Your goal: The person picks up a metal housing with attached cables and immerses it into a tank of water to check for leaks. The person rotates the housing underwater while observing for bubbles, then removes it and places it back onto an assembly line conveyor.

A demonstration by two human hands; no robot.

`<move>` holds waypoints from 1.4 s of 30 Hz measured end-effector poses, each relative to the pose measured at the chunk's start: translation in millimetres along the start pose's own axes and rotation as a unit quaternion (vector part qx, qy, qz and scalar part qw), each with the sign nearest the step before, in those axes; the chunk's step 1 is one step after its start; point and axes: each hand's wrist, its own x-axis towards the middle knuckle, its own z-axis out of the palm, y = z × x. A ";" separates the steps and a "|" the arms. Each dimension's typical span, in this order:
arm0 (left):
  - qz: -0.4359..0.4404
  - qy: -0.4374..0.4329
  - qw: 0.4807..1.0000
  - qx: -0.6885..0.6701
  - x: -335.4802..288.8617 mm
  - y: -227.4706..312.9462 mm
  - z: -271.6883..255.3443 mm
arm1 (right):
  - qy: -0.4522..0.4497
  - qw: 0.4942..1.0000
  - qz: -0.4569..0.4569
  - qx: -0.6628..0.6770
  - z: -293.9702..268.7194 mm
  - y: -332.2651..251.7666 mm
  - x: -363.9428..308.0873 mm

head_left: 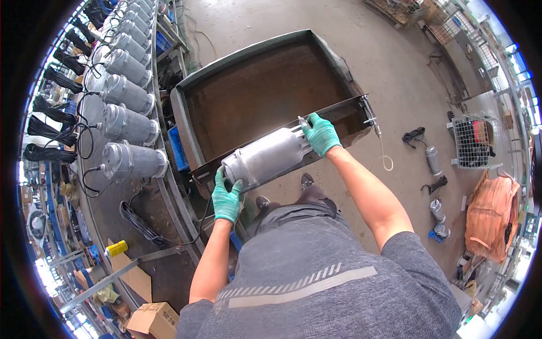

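Observation:
A silver cylindrical pump motor [265,157] lies tilted across the near edge of a large metal tank, its right end farther from me. My left hand [226,200], in a green glove, grips its left end with the fingers and thumb around the rim. At the other end, where narrow rods stick out, my gloved right hand [323,135] is closed around the motor's end. Beside that hand a small metal fitting [304,121] stands up. A black cable [197,234] runs from near my left hand to a coil on the left bench. The gloves hide both gripped ends in part.
The tank [183,113] has a brown inside and raised walls. A valve with a thin hose [377,129] sits at its right corner. Several similar motors [132,161] line the left bench with coiled cables. Motors [433,161] and a wire basket [474,141] stand on the right floor.

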 end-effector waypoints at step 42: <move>-0.011 -0.025 0.999 0.028 13.5 -16.8 -6.6 | 0.035 0.946 -0.308 -0.094 -83.3 -18.9 -54.6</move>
